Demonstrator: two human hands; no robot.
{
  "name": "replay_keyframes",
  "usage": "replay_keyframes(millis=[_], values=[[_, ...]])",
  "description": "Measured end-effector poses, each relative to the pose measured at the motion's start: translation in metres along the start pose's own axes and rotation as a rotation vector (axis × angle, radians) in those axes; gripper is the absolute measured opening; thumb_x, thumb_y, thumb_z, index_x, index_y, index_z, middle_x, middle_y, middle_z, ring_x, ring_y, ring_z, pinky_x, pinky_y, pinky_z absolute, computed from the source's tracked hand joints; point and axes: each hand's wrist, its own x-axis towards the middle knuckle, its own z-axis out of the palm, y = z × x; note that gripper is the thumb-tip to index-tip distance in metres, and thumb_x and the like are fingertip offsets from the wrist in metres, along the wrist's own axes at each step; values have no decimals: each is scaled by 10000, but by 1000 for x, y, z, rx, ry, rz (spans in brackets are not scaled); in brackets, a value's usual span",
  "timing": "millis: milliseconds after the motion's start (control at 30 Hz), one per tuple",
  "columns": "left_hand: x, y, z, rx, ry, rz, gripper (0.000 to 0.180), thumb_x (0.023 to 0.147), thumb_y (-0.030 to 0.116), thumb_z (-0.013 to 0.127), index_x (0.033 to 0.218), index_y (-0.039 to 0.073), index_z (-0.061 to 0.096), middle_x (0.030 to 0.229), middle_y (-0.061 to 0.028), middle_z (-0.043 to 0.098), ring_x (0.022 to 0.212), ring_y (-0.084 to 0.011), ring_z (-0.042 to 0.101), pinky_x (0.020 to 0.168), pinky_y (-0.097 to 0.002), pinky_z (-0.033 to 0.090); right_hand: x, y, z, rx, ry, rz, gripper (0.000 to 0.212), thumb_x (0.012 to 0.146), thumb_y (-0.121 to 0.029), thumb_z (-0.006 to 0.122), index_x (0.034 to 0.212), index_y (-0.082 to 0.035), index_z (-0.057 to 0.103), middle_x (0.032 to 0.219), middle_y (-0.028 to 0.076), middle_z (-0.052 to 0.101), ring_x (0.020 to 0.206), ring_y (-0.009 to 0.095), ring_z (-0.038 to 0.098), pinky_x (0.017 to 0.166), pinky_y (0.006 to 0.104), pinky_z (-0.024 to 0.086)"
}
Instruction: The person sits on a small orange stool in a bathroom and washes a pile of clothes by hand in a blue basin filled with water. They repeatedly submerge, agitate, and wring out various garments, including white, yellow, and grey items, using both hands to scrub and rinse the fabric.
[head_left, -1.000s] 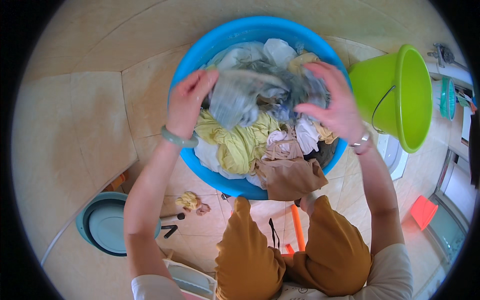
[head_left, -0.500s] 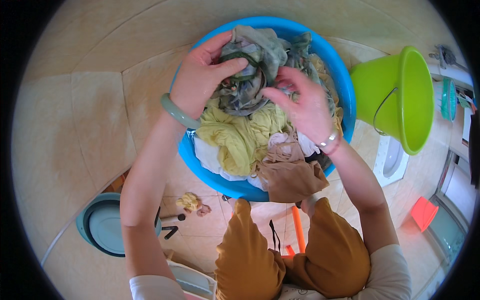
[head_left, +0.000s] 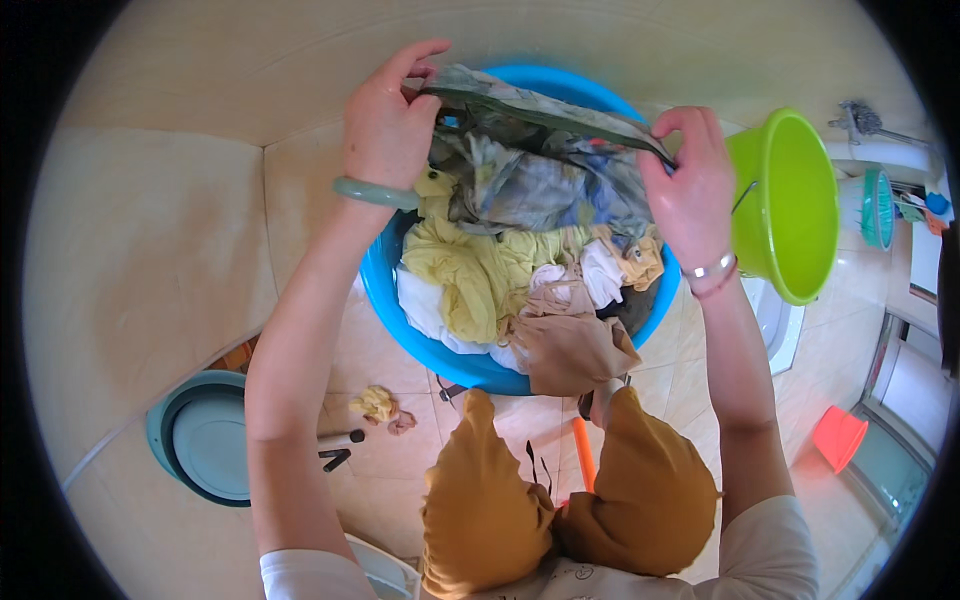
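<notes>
A thin grey-green patterned garment (head_left: 555,185) is stretched between my two hands over the far side of a blue basin (head_left: 445,362). My left hand (head_left: 388,128) pinches one end of its dark green edge band. At the other end of that band, my right hand (head_left: 692,190) grips between thumb and fingers. The band runs nearly straight, sloping slightly down to the right, and the cloth hangs below it onto the pile. In the basin lie a yellow-green cloth (head_left: 455,275), a white cloth (head_left: 425,312) and a brown cloth (head_left: 575,350) draped over the near rim.
A lime-green bucket (head_left: 800,210) stands right of the basin, with a white floor fixture (head_left: 778,320) beside it. Teal basins (head_left: 212,440) are at the left. A small yellow cloth bundle (head_left: 376,403) lies on the tiles. Further right is an orange-red container (head_left: 838,438).
The bunched patterned garment has been spread out and lifted. My hands have moved apart, the right one outward to the right, and the dark band is pulled taut between them.
</notes>
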Motion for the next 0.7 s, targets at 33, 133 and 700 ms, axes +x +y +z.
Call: replay_keyframes(millis=[33, 133, 700], values=[[3, 13, 3, -101, -6, -45, 534, 725, -140, 524, 1168, 142, 620, 965, -68, 617, 773, -165, 606, 674, -275, 510, 4, 12, -5, -113, 17, -37, 175, 808, -119, 634, 933, -18, 566, 862, 115, 602, 656, 227, 582, 576, 339, 453], [12, 28, 9, 203, 7, 170, 513, 740, -89, 556, 1189, 155, 602, 999, -91, 612, 809, -185, 616, 669, -289, 520, 15, 31, -16, 181, -130, 295, 207, 856, -162, 572, 987, -1, 569, 836, 146, 608, 699, 261, 626, 609, 377, 483], [23, 63, -15, -534, -256, -713, 539, 825, 62, 629, 1334, 119, 457, 977, -54, 604, 861, -193, 593, 768, -390, 518, 10, -20, -86, -189, -8, -35, 301, 791, -29, 478, 1014, -147, 642, 923, 160, 630, 887, 360, 601, 739, 439, 484]])
